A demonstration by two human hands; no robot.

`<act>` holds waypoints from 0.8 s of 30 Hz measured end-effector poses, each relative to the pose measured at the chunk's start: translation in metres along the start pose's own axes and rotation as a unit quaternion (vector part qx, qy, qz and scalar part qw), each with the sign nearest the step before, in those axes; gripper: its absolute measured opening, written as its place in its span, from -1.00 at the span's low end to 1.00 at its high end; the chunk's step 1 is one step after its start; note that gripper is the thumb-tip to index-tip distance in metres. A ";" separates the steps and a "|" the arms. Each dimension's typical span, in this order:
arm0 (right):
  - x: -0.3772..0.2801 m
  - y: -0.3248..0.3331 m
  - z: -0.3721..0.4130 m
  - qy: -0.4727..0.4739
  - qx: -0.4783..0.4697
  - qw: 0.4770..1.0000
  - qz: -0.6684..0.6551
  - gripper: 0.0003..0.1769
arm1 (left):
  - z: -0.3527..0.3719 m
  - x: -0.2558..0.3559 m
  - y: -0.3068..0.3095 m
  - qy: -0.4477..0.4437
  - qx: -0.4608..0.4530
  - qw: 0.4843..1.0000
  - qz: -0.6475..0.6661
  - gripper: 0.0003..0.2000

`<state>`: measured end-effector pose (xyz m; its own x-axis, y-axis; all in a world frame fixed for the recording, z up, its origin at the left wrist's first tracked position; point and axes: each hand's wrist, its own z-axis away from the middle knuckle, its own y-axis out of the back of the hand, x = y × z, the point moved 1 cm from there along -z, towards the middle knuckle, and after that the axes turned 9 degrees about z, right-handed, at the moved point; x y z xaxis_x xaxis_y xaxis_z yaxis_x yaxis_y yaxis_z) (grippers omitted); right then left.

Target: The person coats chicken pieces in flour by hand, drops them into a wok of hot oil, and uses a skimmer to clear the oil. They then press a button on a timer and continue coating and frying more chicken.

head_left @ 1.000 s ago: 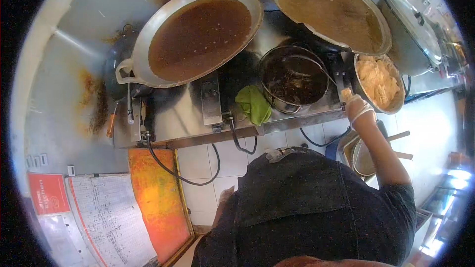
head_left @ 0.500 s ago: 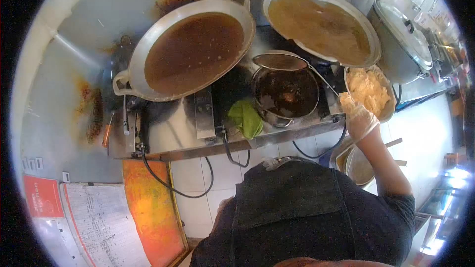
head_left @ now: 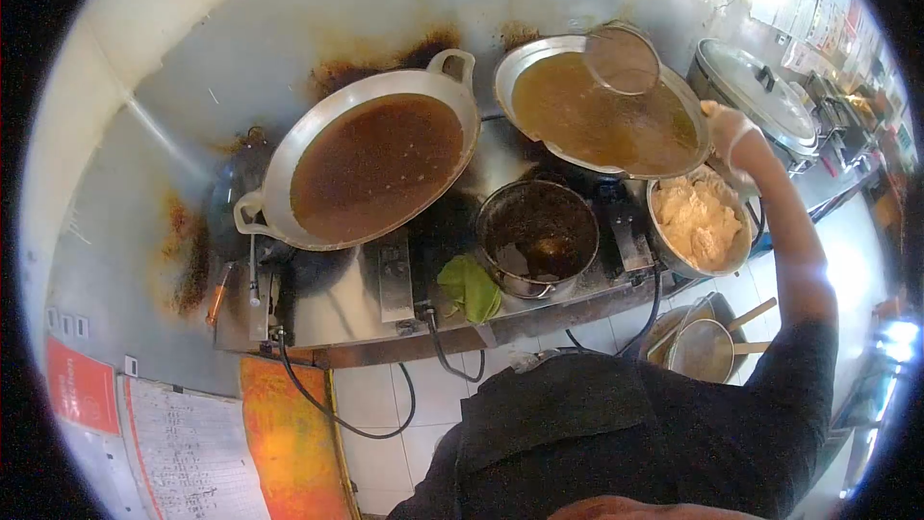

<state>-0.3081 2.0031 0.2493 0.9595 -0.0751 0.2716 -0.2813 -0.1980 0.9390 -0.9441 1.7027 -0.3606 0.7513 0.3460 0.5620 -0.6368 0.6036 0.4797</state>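
Observation:
My right hand (head_left: 733, 138), in a clear plastic glove, is closed at the right rim of the far-right wok (head_left: 701, 101). From it a round wire-mesh strainer (head_left: 622, 60) reaches out over the back of that wok, its thin handle hard to make out against the rim. Brownish oil fills the wok. Just below the hand stands a metal bowl heaped with pale, batter-coated pieces (head_left: 701, 221). Left of the bowl sits a pot of dark liquid (head_left: 537, 236). My left hand is out of sight.
A large two-handled wok (head_left: 375, 164) of darker brown liquid stands at left. A green cloth (head_left: 469, 289) lies by the pot on the steel stove. At right is a lidded pot (head_left: 756, 91). Strainers with wooden handles (head_left: 703, 349) rest low down; black hoses hang in front.
My right hand has moved up and away from beside the bowl, carrying the strainer from above the dark pot to over the right wok. The view has tilted upward.

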 end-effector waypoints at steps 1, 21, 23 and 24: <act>0.021 -0.012 -0.015 0.000 0.003 1.000 0.031 -0.61 | 0.000 0.002 0.001 0.001 -0.002 1.000 -0.002 -0.57; 0.047 -0.106 -0.077 0.423 -0.307 0.822 0.224 -0.80 | 0.026 0.006 -0.013 0.047 0.016 0.999 0.001 -0.56; 0.046 -0.105 -0.076 0.337 -0.320 0.883 0.064 -0.82 | 0.032 0.006 -0.011 0.051 0.014 0.999 0.001 -0.56; 0.045 -0.100 -0.073 0.288 -0.323 0.901 -0.018 -0.81 | 0.033 0.005 -0.011 0.049 0.014 0.999 0.000 -0.56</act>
<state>-0.2360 2.0912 0.1832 0.8694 0.4770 0.1294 -0.3607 0.4334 0.8259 -0.9387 1.6739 -0.3409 0.7644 0.4156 0.4929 -0.6397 0.5840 0.4997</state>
